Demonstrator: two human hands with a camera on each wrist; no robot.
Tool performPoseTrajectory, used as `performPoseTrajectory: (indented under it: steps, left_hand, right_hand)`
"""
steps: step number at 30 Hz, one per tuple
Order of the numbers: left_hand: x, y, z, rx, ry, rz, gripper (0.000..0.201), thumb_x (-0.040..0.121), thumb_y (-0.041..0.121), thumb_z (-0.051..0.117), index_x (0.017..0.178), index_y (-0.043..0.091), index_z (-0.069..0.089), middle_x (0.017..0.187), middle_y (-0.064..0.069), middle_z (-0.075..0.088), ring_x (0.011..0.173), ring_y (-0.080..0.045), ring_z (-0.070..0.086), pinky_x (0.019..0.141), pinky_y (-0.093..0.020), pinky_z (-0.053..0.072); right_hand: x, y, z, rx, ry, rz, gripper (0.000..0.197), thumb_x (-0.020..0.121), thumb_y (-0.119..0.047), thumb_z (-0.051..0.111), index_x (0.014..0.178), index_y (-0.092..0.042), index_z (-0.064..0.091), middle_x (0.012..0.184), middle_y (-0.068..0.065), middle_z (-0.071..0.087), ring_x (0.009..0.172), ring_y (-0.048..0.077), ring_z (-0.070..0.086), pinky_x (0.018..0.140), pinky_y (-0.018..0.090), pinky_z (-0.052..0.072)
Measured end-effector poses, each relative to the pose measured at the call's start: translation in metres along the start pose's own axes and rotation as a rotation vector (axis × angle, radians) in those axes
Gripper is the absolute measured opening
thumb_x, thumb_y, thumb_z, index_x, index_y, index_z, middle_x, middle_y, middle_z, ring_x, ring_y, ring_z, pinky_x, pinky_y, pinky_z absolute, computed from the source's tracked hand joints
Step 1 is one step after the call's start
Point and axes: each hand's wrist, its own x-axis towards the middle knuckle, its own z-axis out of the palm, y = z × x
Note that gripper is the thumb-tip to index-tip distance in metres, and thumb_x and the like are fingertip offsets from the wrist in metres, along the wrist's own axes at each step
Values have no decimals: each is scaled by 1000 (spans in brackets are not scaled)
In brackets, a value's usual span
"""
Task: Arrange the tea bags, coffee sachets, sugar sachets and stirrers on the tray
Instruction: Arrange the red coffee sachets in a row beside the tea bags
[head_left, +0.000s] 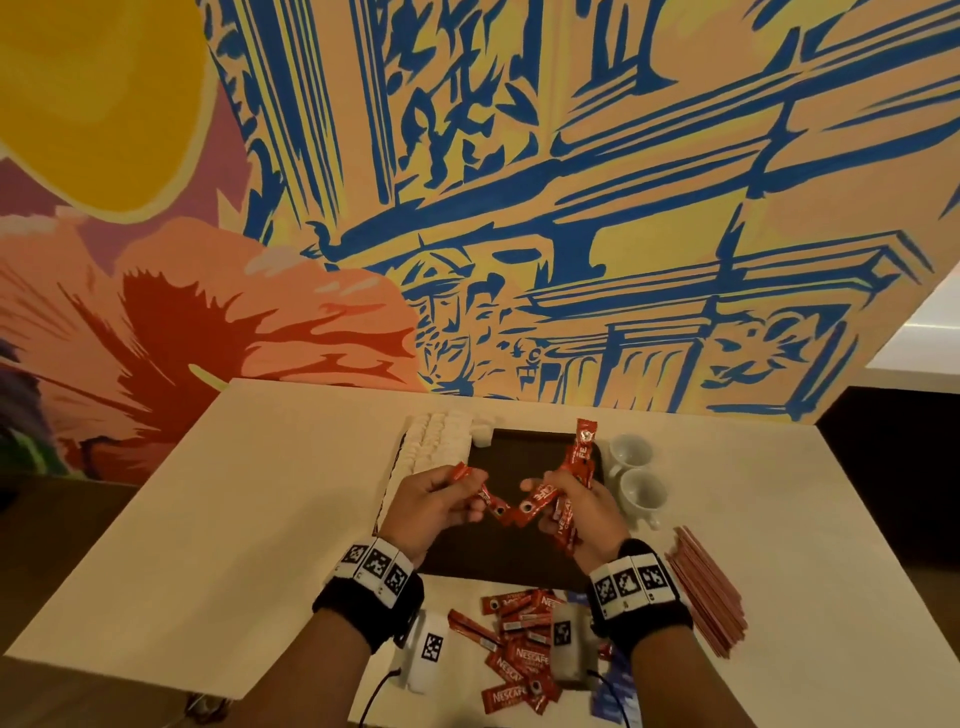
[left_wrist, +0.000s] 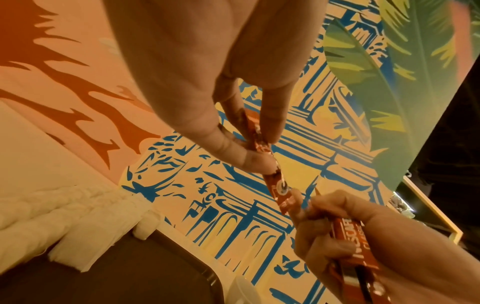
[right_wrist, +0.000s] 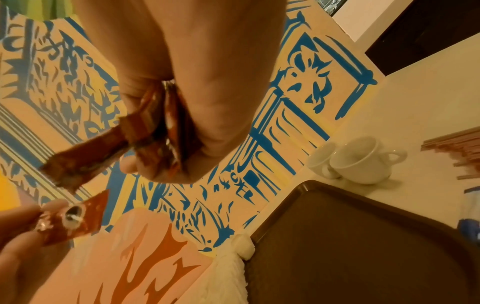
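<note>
Both hands hover over the dark brown tray (head_left: 519, 447). My left hand (head_left: 434, 501) pinches one red coffee sachet (head_left: 480, 488) (left_wrist: 272, 179) between thumb and fingers. My right hand (head_left: 576, 506) grips a bundle of red coffee sachets (head_left: 574, 467) (right_wrist: 155, 131), one sticking up past the fingers. The lower ends of the left sachet and one right-hand sachet (head_left: 535, 506) meet between the hands. White sugar sachets (head_left: 436, 441) (left_wrist: 64, 216) lie in rows on the tray's left side. More red sachets (head_left: 519, 644) are heaped on the table near me. Pink stirrers (head_left: 709, 592) lie to the right.
Two white cups (head_left: 636, 475) (right_wrist: 355, 160) stand right of the tray. The white table (head_left: 234, 519) ends at a painted wall behind. A white tagged block (head_left: 428, 649) and blue packets (head_left: 610, 696) lie at the near edge between my forearms.
</note>
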Motion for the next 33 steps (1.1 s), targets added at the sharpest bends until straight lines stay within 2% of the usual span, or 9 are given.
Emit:
performPoseTrajectory:
  steps: [2, 5, 8, 11, 17, 22, 28, 31, 33]
  left_hand:
    - [-2, -1, 6, -28, 35, -3, 16, 90, 6, 69, 104, -1, 73, 90, -16, 73, 80, -26, 71, 76, -34, 61]
    - [-4, 0, 17, 6, 65, -16, 13, 90, 2, 69, 103, -1, 70, 94, -20, 74, 83, -30, 73, 74, -34, 62]
    - [-6, 1, 26, 53, 86, -49, 14, 88, 3, 72, 101, 0, 68, 96, -23, 74, 82, -31, 74, 71, -33, 62]
    - [-6, 0, 31, 123, 71, -52, 16, 87, 4, 74, 102, -1, 68, 96, -24, 73, 78, -27, 73, 68, -31, 62]
    - [2, -1, 30, 266, 34, -60, 20, 86, 6, 75, 104, 0, 69, 93, -22, 74, 70, -20, 71, 61, -24, 58]
    - [14, 0, 24, 306, -56, -74, 20, 86, 9, 76, 104, 3, 71, 90, -15, 75, 74, -19, 73, 64, -22, 58]
    - [38, 4, 12, 274, -154, -72, 17, 89, 12, 72, 105, 8, 73, 92, -10, 76, 82, -20, 73, 70, -23, 60]
    - [56, -8, 6, 742, -59, 73, 16, 92, 21, 71, 107, 23, 73, 99, 8, 72, 92, -3, 66, 77, -13, 50]
    - [66, -17, 2, 1019, -72, 212, 23, 91, 36, 70, 114, 35, 68, 110, 19, 65, 103, 1, 56, 88, -16, 42]
  right_hand:
    - [1, -1, -13, 9, 12, 27, 8, 102, -17, 56, 107, -10, 55, 105, 17, 76, 81, 27, 70, 68, 37, 56]
    - [0, 4, -22, -13, 35, 29, 15, 98, -7, 55, 113, -9, 58, 89, 13, 75, 89, 32, 69, 87, 52, 56]
    - [-5, 6, -22, -9, -5, 95, 18, 100, -4, 49, 114, -7, 60, 73, 10, 60, 74, 27, 64, 67, 41, 57]
    - [-10, 5, -21, -73, -41, 155, 19, 101, -30, 60, 99, -12, 59, 65, 4, 51, 59, 20, 54, 49, 28, 48]
    - [-11, -4, -27, -241, -72, 160, 50, 89, -63, 62, 77, -14, 58, 54, -1, 44, 45, 14, 37, 41, 23, 32]
    - [2, -5, -29, -219, -74, 103, 27, 88, -31, 77, 84, -5, 67, 57, 4, 51, 41, 14, 38, 40, 24, 33]
    - [23, -8, -30, -184, -71, 167, 28, 89, -30, 75, 87, -3, 71, 47, 3, 45, 37, 13, 38, 37, 21, 30]
    - [35, -6, -20, -310, 3, 140, 23, 91, -20, 74, 93, 3, 71, 49, -3, 56, 40, 10, 42, 40, 21, 36]
    - [48, -3, -17, -378, 66, 125, 23, 91, -20, 74, 95, 2, 72, 55, -4, 62, 43, 11, 44, 42, 23, 38]
